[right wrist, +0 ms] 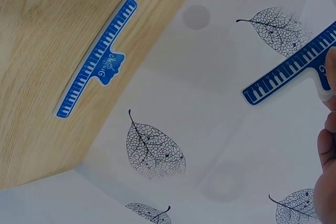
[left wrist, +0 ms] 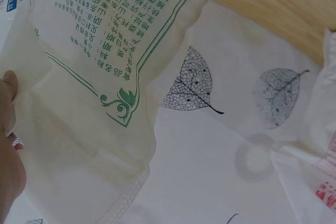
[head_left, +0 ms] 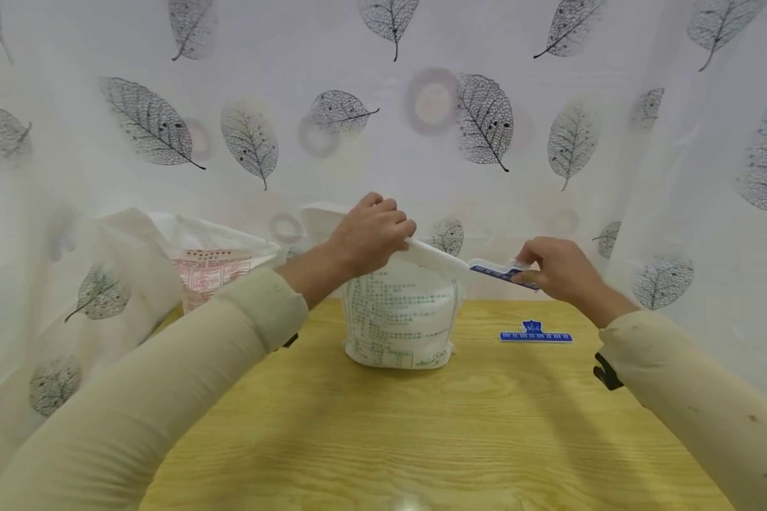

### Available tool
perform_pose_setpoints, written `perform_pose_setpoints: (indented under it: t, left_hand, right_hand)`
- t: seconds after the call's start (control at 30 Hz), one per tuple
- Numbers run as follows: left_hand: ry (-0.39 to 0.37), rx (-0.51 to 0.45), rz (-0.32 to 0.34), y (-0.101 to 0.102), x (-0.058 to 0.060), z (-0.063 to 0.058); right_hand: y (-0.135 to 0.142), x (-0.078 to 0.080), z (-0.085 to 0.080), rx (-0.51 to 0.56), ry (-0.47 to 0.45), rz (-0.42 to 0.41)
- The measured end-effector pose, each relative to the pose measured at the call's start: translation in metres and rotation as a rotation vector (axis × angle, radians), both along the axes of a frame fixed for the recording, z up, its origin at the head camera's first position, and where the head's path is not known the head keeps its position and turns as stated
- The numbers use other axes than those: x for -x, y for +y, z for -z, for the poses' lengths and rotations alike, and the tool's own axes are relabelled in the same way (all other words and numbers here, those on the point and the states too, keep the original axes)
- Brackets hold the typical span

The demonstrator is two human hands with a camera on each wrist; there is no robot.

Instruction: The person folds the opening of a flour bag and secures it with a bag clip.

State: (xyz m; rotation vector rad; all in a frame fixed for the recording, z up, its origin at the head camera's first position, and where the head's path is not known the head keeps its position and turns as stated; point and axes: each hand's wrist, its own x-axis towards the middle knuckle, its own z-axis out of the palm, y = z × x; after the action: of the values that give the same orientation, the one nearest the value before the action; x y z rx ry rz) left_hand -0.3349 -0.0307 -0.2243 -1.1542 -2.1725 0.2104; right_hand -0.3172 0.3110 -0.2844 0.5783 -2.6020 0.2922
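A white bag with green print (head_left: 399,319) stands upright on the wooden table, its top edge folded over. My left hand (head_left: 373,231) grips that folded top near its middle; in the left wrist view the fingers (left wrist: 9,85) show at the bag's upper part. To the right, my right hand (head_left: 556,270) pinches a blue and white clip (head_left: 495,272) patterned like piano keys, its far end close to the bag's top right corner. The right wrist view shows the held clip (right wrist: 283,72) with the thumb on its handle.
A second blue piano-key clip (head_left: 535,333) lies on the table (head_left: 422,440) below my right hand. At the left stands another white bag with red print (head_left: 214,266). A translucent curtain with leaf patterns (head_left: 383,128) hangs behind the table.
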Motion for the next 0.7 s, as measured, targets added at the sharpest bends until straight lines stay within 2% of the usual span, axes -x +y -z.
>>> perform_pose_setpoints:
  t: [0.33, 0.7]
  left_hand:
    - [0.016, -0.005, 0.003, -0.002, 0.0, 0.001]
    - [-0.024, -0.009, -0.025, 0.002, 0.001, 0.0]
  right_hand:
    - [-0.017, 0.003, -0.004, 0.014, -0.005, -0.017]
    - [-0.034, 0.007, -0.005, 0.046, 0.004, -0.044]
